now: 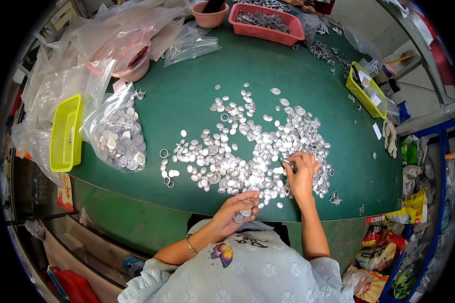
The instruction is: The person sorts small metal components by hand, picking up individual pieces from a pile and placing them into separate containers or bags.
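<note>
Many small oval, silver-coloured medallions (pixel 260 156) lie spread over the green tabletop in front of me. Near the table's front edge, my left hand (pixel 226 217) is cupped around several larger medallions (pixel 243 213), its thumb and forefinger stretched toward the pile. My right hand (pixel 303 175) reaches into the right part of the pile with bent fingers. Small grey metal pieces show at its fingertips, apparently medallions pinched there; the fingers partly hide them. To the left stands a clear plastic bag (pixel 120 139) filled with larger round medallions.
A yellow-green basket (pixel 66 134) stands at the left edge, beside piled clear bags (pixel 65 65). At the back is a pink tray (pixel 290 35) of metal parts; another person's hands (pixel 308 7) show behind it. A second yellow-green basket (pixel 365 93) and a glove (pixel 390 137) lie right.
</note>
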### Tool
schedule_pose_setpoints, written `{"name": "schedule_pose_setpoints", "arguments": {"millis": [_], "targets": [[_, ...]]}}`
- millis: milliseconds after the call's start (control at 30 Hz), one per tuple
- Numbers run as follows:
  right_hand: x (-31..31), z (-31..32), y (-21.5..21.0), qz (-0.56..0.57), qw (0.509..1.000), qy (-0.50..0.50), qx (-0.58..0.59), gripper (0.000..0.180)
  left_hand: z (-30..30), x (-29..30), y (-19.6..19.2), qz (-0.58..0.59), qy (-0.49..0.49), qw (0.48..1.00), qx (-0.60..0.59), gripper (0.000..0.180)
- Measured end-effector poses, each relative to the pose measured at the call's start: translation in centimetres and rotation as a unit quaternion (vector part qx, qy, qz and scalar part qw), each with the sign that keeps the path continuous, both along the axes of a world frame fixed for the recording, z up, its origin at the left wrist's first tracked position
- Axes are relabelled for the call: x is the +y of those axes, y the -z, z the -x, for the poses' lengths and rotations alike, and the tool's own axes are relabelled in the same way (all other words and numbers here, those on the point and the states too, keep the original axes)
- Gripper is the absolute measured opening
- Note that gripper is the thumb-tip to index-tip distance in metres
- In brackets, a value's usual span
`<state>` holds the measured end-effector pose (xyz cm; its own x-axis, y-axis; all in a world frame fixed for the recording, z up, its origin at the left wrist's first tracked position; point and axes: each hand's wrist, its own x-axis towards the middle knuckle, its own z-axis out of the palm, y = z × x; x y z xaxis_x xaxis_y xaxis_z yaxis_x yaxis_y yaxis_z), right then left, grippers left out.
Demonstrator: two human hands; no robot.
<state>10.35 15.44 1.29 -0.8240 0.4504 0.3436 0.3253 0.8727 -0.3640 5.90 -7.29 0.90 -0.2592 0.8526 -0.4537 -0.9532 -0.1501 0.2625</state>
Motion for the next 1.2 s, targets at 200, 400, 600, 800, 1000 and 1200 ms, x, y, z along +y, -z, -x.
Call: {"name": "schedule_pose_setpoints", "arguments": {"millis": [200, 400, 600, 800, 1000, 1200], "targets": [[-0.4, -0.3, -0.7, 0.034, 0.998, 0.023, 0.037, 0.017, 0.3, 0.1, -0.6, 0.021, 0.023, 0.999, 0.022, 0.041], [-1.4, -1.2, -2.8, 0.436, 0.899, -0.026, 0.041, 0.017, 0.2, 0.7, -1.9, 0.022, -0.008, 0.999, 0.024, 0.041], [-2.2, 1.2, -3.3, 0.298, 0.928, -0.223, -0.035, 0.025, -0.1, 0.7, 0.1, -0.022, -0.058, 0.998, -0.017, 0.030], [-1.2, 4.0, -0.4, 0.001, 0.969, -0.237, -0.064, 0.038, -0.1, 0.5, -0.5, -0.014, 0.011, 1.000, 0.005, 0.017], [1.8, 1.2, -0.6, -0.020, 0.985, -0.164, -0.046, 0.026, 0.2, -0.5, 0.1, -0.009, -0.008, 1.000, 0.007, 0.017], [1.8, 1.5, -2.2, -0.019, 0.995, -0.091, -0.028, 0.027, 0.1, -0.1, 0.2, -0.008, 0.001, 1.000, -0.008, 0.017]]}}
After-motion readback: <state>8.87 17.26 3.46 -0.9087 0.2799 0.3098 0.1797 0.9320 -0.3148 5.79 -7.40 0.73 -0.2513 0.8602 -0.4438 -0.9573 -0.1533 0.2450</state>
